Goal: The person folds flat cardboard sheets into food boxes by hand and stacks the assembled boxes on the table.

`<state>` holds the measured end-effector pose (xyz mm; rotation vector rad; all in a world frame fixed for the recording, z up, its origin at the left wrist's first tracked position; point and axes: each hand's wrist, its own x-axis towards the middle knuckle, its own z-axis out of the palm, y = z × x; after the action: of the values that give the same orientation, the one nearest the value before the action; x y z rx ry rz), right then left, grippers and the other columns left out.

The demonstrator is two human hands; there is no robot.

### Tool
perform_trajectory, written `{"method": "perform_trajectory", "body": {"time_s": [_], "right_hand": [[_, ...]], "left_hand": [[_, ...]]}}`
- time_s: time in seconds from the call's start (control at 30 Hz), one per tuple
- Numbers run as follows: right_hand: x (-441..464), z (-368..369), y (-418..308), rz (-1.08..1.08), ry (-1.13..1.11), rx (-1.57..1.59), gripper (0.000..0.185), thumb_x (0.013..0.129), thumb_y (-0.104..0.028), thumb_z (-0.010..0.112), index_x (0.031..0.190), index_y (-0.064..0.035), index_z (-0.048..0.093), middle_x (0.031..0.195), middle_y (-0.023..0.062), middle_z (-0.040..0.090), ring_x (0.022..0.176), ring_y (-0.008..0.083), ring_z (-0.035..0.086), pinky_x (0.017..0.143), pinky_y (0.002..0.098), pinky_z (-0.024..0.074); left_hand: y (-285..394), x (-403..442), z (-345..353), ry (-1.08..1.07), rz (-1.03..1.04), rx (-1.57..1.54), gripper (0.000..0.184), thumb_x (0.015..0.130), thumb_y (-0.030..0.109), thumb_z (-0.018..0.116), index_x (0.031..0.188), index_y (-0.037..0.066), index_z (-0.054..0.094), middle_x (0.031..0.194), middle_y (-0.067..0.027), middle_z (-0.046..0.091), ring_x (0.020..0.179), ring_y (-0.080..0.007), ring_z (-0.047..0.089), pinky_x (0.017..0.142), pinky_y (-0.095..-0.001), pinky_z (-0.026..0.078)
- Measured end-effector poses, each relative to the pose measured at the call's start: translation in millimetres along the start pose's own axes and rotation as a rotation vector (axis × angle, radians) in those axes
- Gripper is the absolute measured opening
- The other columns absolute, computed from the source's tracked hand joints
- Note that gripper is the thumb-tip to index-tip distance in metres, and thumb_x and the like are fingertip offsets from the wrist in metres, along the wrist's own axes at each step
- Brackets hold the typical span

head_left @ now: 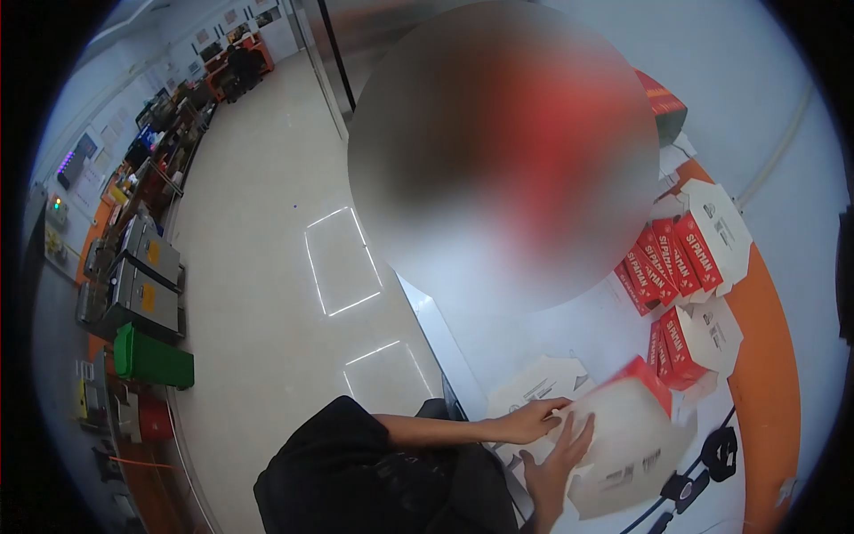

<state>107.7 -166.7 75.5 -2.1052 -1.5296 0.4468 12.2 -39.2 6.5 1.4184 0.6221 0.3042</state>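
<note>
A red and white cardboard box piece (627, 436) is held up over the white table (569, 329), partly blurred, its pale face toward the camera. My left hand (534, 420) grips its left edge with bent fingers. Just below, my right hand (562, 458) has its fingers spread against the pale face, thumb apart. Beneath and behind the hands lies another flat white cardboard piece (543, 383) with dark print.
Folded red boxes (663, 262) stand in a row at the right, with more red boxes (680, 347) nearer. A black strap (719, 454) lies at the lower right. A large round blur hides the far table. On the floor stands a green bin (153, 356).
</note>
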Motion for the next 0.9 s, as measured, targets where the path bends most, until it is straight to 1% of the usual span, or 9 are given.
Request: {"method": "perform_trajectory", "body": {"time_s": [0.07,0.1,0.13,0.27,0.3,0.5,0.6,0.8,0.9], "right_hand": [[-7.5,48.4,50.0,-0.044,0.069,-0.145,0.076,0.086,-0.001,0.067,0.156,-0.0060,0.041,0.166,0.0282,0.020,0.155,0.0459,0.019,0.122,0.0621,0.0238],[-9.2,59.9,64.1,-0.032,0.182,-0.104,0.057,0.088,0.003,0.062,0.144,-0.0043,0.055,0.156,0.0268,0.039,0.146,0.0435,0.037,0.118,0.0553,0.0338],[-10.9,61.1,76.7,0.011,0.139,-0.003,0.051,0.089,0.004,0.060,0.139,-0.0025,0.058,0.149,0.0265,0.046,0.140,0.0428,0.044,0.115,0.0530,0.0377],[-8.1,50.3,84.7,0.107,0.111,0.332,0.028,0.097,0.006,0.053,0.122,0.0057,0.066,0.120,0.0197,0.070,0.113,0.0314,0.067,0.099,0.0389,0.0519],[-8.5,50.8,87.2,0.149,0.093,0.452,0.026,0.100,0.004,0.053,0.123,0.0058,0.065,0.118,0.0192,0.071,0.110,0.0291,0.068,0.098,0.0381,0.0518],[-7.4,43.8,85.4,0.269,0.010,0.816,0.022,0.105,-0.004,0.057,0.122,0.0064,0.067,0.108,0.0136,0.074,0.101,0.0184,0.068,0.094,0.0334,0.0516],[-6.3,37.5,85.6,0.277,-0.055,0.880,0.023,0.105,-0.005,0.058,0.122,0.0067,0.067,0.108,0.0122,0.074,0.100,0.0169,0.067,0.093,0.0318,0.0514],[-10.9,27.1,89.0,0.291,-0.073,0.895,0.030,0.103,-0.004,0.062,0.129,0.0110,0.066,0.113,0.0135,0.074,0.102,0.0163,0.068,0.094,0.0305,0.0524],[-12.8,24.7,86.1,0.285,-0.069,0.863,0.032,0.102,-0.004,0.064,0.130,0.0113,0.066,0.114,0.0137,0.075,0.102,0.0165,0.068,0.095,0.0307,0.0524]], "left_hand": [[-2.8,-0.1,-15.7,-0.038,-0.088,-0.010,0.049,0.102,0.011,0.057,0.147,-0.004,0.048,0.123,-0.0197,0.067,0.103,-0.0249,0.070,0.094,-0.0402,0.056],[-9.8,-0.3,-22.8,-0.069,-0.098,-0.039,0.050,0.101,0.013,0.057,0.148,-0.004,0.047,0.122,-0.0200,0.068,0.100,-0.0253,0.071,0.093,-0.0399,0.056],[-17.0,-0.9,-28.4,-0.104,-0.109,-0.068,0.052,0.100,0.014,0.058,0.148,-0.004,0.047,0.120,-0.0203,0.068,0.097,-0.0256,0.072,0.093,-0.0396,0.057],[-42.5,-3.7,-35.3,-0.184,0.098,-0.072,0.078,0.109,0.050,0.051,0.165,0.002,0.025,0.167,-0.0281,0.024,0.157,-0.0359,0.026,0.127,-0.0463,0.024],[-29.5,-5.3,-42.9,-0.296,0.126,-0.177,0.081,0.109,0.060,0.039,0.170,0.013,0.015,0.174,-0.0228,-0.005,0.162,-0.0356,-0.007,0.130,-0.0487,0.006],[-7.7,7.5,-51.7,-0.297,0.707,0.626,0.053,0.107,0.034,0.059,0.157,0.024,0.048,0.172,-0.0163,0.021,0.161,-0.0395,0.006,0.130,-0.0535,0.013],[-3.6,13.0,-40.2,-0.323,0.772,0.678,0.036,0.101,0.022,0.069,0.135,0.015,0.063,0.157,-0.0131,0.045,0.157,-0.0393,0.021,0.129,-0.0546,0.018],[-9.7,13.4,-19.6,0.127,0.718,0.229,0.021,0.100,0.017,0.070,0.117,0.008,0.062,0.128,-0.0081,0.059,0.144,-0.0342,0.041,0.124,-0.0568,0.026],[2.8,10.4,-22.0,-0.077,0.854,0.423,0.016,0.098,0.017,0.070,0.109,0.008,0.064,0.120,-0.0086,0.061,0.139,-0.0339,0.044,0.119,-0.0525,0.032]]}}
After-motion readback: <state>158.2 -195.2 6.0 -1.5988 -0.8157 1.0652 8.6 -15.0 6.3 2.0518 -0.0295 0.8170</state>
